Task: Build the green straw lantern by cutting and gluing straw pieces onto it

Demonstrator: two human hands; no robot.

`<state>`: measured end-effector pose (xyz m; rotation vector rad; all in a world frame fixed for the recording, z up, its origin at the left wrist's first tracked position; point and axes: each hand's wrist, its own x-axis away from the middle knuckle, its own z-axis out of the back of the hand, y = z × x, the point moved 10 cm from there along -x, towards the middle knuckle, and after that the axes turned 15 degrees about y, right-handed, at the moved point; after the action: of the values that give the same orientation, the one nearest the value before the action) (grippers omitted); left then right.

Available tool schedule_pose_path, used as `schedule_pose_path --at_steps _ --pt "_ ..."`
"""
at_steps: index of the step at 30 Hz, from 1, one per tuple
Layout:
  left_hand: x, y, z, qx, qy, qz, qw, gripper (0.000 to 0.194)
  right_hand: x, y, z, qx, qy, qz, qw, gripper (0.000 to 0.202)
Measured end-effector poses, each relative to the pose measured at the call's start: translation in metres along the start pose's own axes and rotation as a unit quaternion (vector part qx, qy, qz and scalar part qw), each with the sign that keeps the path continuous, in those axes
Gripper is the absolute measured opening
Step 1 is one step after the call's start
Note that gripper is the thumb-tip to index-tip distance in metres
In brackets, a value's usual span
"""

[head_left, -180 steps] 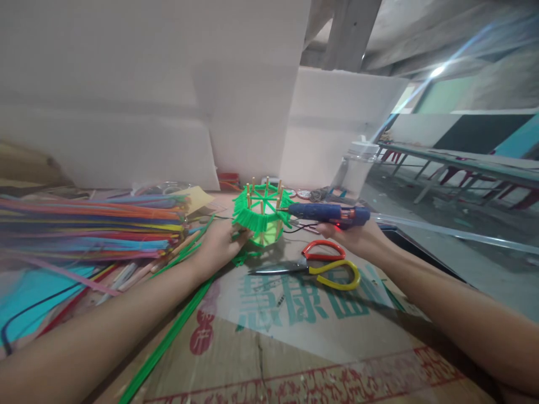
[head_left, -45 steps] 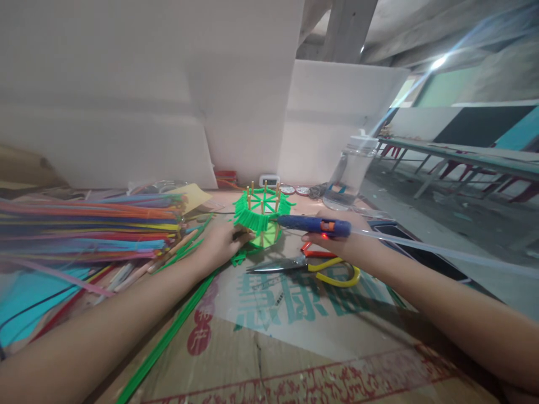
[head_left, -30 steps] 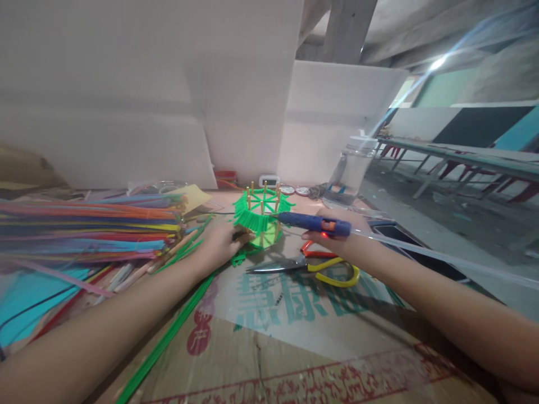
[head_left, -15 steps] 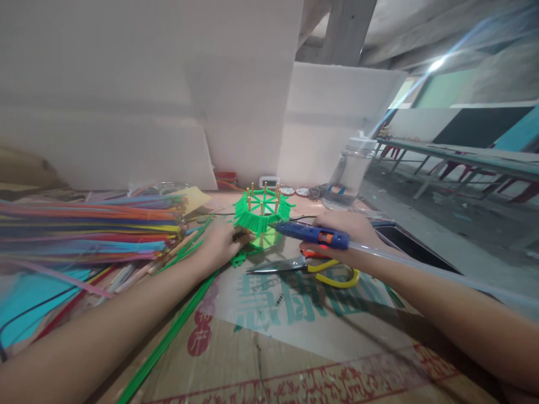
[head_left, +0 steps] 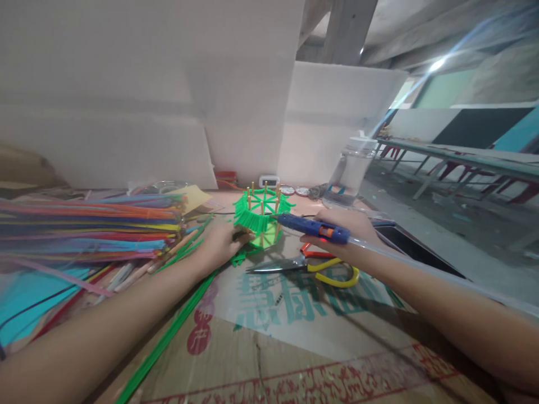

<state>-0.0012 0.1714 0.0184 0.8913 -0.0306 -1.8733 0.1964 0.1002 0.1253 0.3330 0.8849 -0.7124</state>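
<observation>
Gripping the blue glue gun (head_left: 311,226) in wrapped fingers, the right hand (head_left: 357,225), in the head view, has just raised its nozzle to the green fringed frame's (head_left: 254,222) upper front edge, which puts the tip back at the fringe. The left hand (head_left: 219,241) curls its fingers nearly closed at the frame's lower left; I cannot tell whether they grip it. Scissors (head_left: 280,265) lie in front.
</observation>
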Motion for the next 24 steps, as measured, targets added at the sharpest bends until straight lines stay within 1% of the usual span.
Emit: schedule_pose_path --at_steps 4,7,11,14,15,17,19,21,23,24 --pt "0.000 0.000 0.001 0.013 0.003 0.000 1.000 0.030 0.001 -0.001 0.000 -0.010 0.005 0.009 1.000 0.039" --pt "-0.001 0.001 0.001 0.026 0.009 0.001 1.000 0.029 0.001 -0.004 0.001 -0.004 0.006 0.030 1.000 0.038" --pt "-0.001 -0.001 0.000 0.014 0.007 0.004 1.000 0.030 0.001 -0.010 -0.001 -0.005 -0.015 0.062 0.998 0.038" --pt "-0.001 -0.001 -0.001 0.012 0.008 0.000 1.000 0.030 0.000 -0.010 -0.003 -0.016 -0.037 0.055 0.998 0.036" --pt "-0.001 -0.001 -0.001 0.015 0.010 -0.002 1.000 0.030 -0.001 -0.007 -0.004 -0.030 -0.047 0.039 0.998 0.035" --pt "-0.002 0.001 0.000 0.028 0.013 -0.008 0.999 0.030 -0.002 0.004 -0.005 -0.075 -0.055 -0.028 0.995 0.031" --pt "-0.002 0.001 0.002 0.034 0.017 -0.011 0.999 0.029 -0.001 0.023 -0.003 -0.134 -0.030 -0.126 0.983 0.028" --pt "-0.002 -0.001 0.002 0.024 0.018 -0.007 1.000 0.029 0.002 0.043 -0.001 -0.193 0.008 -0.210 0.958 0.026" --pt "-0.002 -0.002 0.002 0.014 0.016 -0.002 1.000 0.030 0.004 0.062 -0.002 -0.224 0.035 -0.260 0.939 0.026" --pt "-0.001 -0.002 0.002 0.015 0.015 -0.002 1.000 0.030 0.004 0.071 -0.004 -0.222 0.039 -0.275 0.935 0.027"
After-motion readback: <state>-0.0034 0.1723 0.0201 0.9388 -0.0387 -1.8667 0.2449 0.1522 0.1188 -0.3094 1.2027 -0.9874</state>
